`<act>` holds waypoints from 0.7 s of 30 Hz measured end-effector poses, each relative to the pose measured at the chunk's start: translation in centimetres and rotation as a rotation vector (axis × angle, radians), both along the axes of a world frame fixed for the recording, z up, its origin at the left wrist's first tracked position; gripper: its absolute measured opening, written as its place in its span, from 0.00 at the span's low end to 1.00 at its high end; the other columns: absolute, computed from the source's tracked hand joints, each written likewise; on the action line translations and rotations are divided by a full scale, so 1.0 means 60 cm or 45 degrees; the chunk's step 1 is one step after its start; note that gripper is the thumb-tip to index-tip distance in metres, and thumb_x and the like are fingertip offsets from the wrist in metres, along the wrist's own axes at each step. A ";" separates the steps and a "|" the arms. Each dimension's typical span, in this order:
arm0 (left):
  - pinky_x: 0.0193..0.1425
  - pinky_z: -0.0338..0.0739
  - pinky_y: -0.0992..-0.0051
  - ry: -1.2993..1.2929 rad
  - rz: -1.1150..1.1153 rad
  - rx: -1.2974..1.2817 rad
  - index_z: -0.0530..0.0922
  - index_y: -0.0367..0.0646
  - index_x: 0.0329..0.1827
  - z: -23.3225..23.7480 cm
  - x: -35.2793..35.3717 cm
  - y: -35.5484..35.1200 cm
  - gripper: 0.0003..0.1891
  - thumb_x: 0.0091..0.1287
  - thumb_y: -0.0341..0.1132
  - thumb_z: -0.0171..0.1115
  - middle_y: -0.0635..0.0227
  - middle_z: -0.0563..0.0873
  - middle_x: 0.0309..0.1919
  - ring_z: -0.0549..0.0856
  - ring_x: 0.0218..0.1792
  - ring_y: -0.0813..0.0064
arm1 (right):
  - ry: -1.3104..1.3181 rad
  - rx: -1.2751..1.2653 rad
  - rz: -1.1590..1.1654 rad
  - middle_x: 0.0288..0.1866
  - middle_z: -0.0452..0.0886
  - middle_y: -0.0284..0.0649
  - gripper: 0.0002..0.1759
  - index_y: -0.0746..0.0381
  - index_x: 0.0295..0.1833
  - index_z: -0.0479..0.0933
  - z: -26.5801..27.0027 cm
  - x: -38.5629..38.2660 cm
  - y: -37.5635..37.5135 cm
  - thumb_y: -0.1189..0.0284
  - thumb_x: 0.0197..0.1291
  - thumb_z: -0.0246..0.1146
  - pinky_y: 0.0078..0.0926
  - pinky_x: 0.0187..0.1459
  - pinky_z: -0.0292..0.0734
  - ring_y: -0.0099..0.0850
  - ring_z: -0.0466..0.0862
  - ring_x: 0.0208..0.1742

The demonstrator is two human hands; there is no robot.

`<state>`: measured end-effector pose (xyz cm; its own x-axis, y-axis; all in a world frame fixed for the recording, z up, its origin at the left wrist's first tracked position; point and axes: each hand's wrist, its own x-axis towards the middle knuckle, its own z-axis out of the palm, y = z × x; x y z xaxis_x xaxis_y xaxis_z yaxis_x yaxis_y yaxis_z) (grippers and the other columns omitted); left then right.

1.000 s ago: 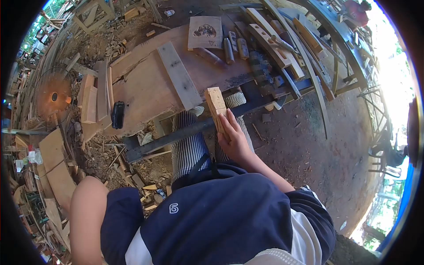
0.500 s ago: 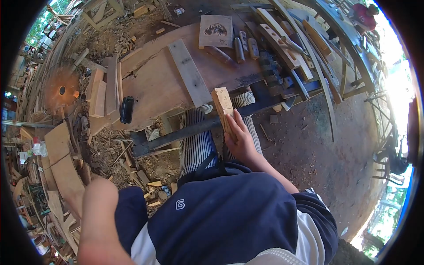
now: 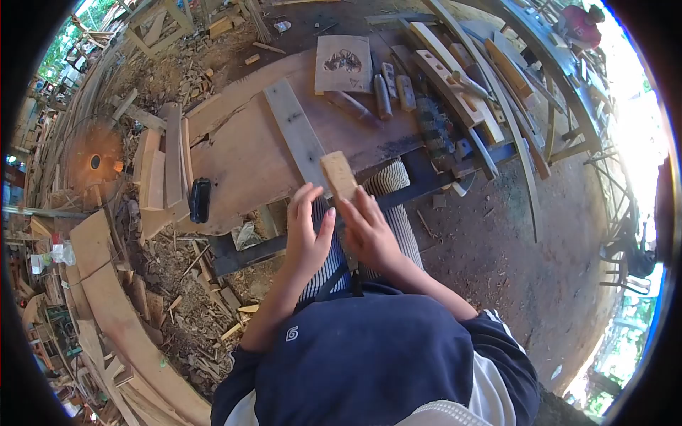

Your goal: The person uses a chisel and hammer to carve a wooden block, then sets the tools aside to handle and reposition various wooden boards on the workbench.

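Note:
A short light wooden block rises from my right hand, whose fingers are wrapped along its lower end, above my lap. Just left of the block is my left hand, with fingers apart and nothing held. Its fingertips come near the block's lower left side. Behind both hands a grey plank lies across the brown wooden board.
Carved panel, metal cylinder and small blocks lie at the board's far side. Long wooden pieces are piled right. A black case is at left, near a round fan. A person is far right.
My left hand has come in from the lower left to beside the block. My right hand and the block have shifted left, and the block now shows a broader face.

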<state>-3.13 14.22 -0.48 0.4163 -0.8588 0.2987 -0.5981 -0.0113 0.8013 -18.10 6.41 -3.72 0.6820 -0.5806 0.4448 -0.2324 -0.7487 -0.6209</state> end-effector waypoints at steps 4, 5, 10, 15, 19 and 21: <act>0.74 0.60 0.56 0.034 0.147 0.052 0.60 0.35 0.72 -0.067 0.059 -0.081 0.29 0.74 0.42 0.54 0.43 0.65 0.69 0.66 0.71 0.50 | 0.042 -0.065 0.077 0.68 0.65 0.65 0.31 0.66 0.67 0.68 -0.019 0.098 -0.064 0.75 0.55 0.63 0.54 0.71 0.62 0.60 0.66 0.70; 0.73 0.62 0.59 0.064 0.194 0.093 0.59 0.34 0.72 -0.079 0.084 -0.103 0.30 0.74 0.43 0.54 0.42 0.66 0.69 0.66 0.71 0.49 | 0.077 -0.108 0.077 0.69 0.65 0.65 0.32 0.66 0.68 0.68 -0.028 0.122 -0.082 0.73 0.55 0.63 0.54 0.72 0.61 0.60 0.66 0.71; 0.73 0.62 0.56 0.105 0.339 0.322 0.57 0.33 0.73 -0.089 0.210 -0.222 0.37 0.69 0.46 0.61 0.38 0.64 0.69 0.65 0.71 0.44 | 0.174 -0.235 0.070 0.71 0.62 0.65 0.34 0.68 0.68 0.66 -0.072 0.225 -0.141 0.71 0.54 0.62 0.53 0.74 0.58 0.60 0.65 0.71; 0.73 0.62 0.51 -0.139 0.440 0.531 0.61 0.36 0.71 -0.111 0.316 -0.354 0.38 0.61 0.44 0.67 0.40 0.64 0.69 0.63 0.71 0.44 | 0.288 -0.235 0.084 0.72 0.58 0.67 0.36 0.72 0.69 0.62 -0.099 0.333 -0.206 0.69 0.56 0.62 0.53 0.75 0.54 0.63 0.60 0.74; 0.73 0.61 0.52 -0.131 0.490 0.474 0.63 0.38 0.70 -0.122 0.364 -0.405 0.37 0.60 0.43 0.68 0.42 0.64 0.69 0.62 0.71 0.45 | 0.365 -0.052 0.136 0.75 0.51 0.68 0.40 0.73 0.72 0.56 -0.072 0.384 -0.235 0.68 0.58 0.61 0.55 0.76 0.49 0.65 0.53 0.77; 0.72 0.64 0.57 -0.204 0.564 0.420 0.66 0.38 0.68 -0.129 0.364 -0.406 0.34 0.61 0.41 0.68 0.42 0.69 0.67 0.69 0.68 0.47 | 0.424 -0.053 0.138 0.76 0.49 0.69 0.41 0.74 0.73 0.54 -0.072 0.381 -0.237 0.68 0.58 0.61 0.56 0.76 0.48 0.66 0.51 0.77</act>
